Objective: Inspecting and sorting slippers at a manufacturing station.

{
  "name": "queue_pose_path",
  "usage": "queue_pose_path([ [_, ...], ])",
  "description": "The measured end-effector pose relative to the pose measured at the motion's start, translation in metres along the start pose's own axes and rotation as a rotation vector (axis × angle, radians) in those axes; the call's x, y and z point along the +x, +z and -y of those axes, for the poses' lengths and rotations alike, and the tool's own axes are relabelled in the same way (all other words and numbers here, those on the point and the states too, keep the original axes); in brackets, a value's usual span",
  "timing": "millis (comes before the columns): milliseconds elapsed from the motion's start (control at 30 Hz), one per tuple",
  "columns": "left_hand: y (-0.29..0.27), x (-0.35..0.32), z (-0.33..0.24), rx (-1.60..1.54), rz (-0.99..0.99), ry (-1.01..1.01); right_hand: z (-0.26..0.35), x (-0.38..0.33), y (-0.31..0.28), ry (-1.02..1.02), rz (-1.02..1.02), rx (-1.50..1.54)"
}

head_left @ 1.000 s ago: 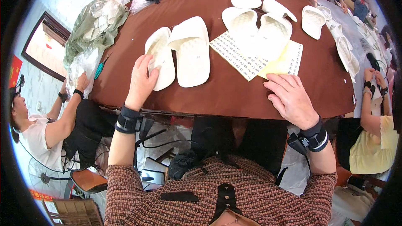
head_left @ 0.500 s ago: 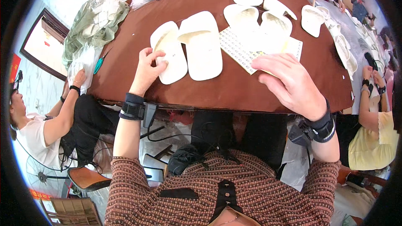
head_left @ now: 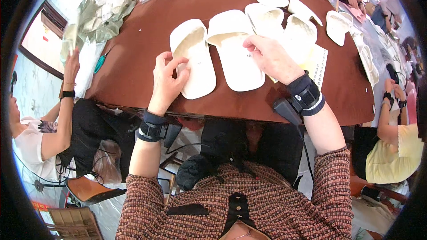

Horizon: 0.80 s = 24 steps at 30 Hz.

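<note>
Left slipper: The left white slipper (head_left: 199, 79) lies sole down on the near part of the surface (head_left: 138, 62), toe end far, open heel toward you. A small dark mark (head_left: 199, 63) shows on its insole.
Right slipper: The right white slipper (head_left: 243, 75) lies just beside it, pointing the same way. Its dark mark (head_left: 248, 55) sits beside your right fingers, below the strap.
Right hand: Your right hand (head_left: 273, 60) reaches over the right slipper from the right, fingers bent at the insole. Whether they meet or pinch anything cannot be told; their tips are partly hidden.
Left hand: Your left hand (head_left: 167, 80) is at the left slipper's outer edge, thumb and forefinger apart. Firm contact cannot be confirmed.
Printed sheet: A pale printed sheet (head_left: 319, 64) lies right of the pair, partly behind your right wrist.
Far slippers: Another white pair (head_left: 265, 20) stands just beyond, near the sheet.
Insole contact: For sound work at the mark, lay the fingertip pad flat and press evenly from the middle outward.
Bracing: Rest the left fingers lightly on a slipper's rim if it begins to slide.
Alignment: Square the mark to the slipper's length, and match its height across both insoles.
Caution: Your right sleeve and wrist strap (head_left: 306, 95) could catch the sheet; lift the wrist clear when withdrawing.
</note>
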<state>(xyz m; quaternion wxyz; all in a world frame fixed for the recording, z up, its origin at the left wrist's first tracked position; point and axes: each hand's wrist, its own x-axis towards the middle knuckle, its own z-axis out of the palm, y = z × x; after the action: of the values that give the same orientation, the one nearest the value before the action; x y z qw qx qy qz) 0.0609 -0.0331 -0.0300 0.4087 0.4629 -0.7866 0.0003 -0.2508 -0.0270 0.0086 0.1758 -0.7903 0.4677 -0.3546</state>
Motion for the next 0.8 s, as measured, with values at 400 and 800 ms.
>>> queue_pose_path([
  [400,0.000,-0.004,-0.006,0.010,0.024,-0.056,-0.013,-0.002,0.010,-0.119,-0.021,-0.025],
  [800,0.004,-0.007,-0.004,0.081,-0.002,-0.018,-0.016,-0.002,0.015,-0.070,-0.024,0.009],
])
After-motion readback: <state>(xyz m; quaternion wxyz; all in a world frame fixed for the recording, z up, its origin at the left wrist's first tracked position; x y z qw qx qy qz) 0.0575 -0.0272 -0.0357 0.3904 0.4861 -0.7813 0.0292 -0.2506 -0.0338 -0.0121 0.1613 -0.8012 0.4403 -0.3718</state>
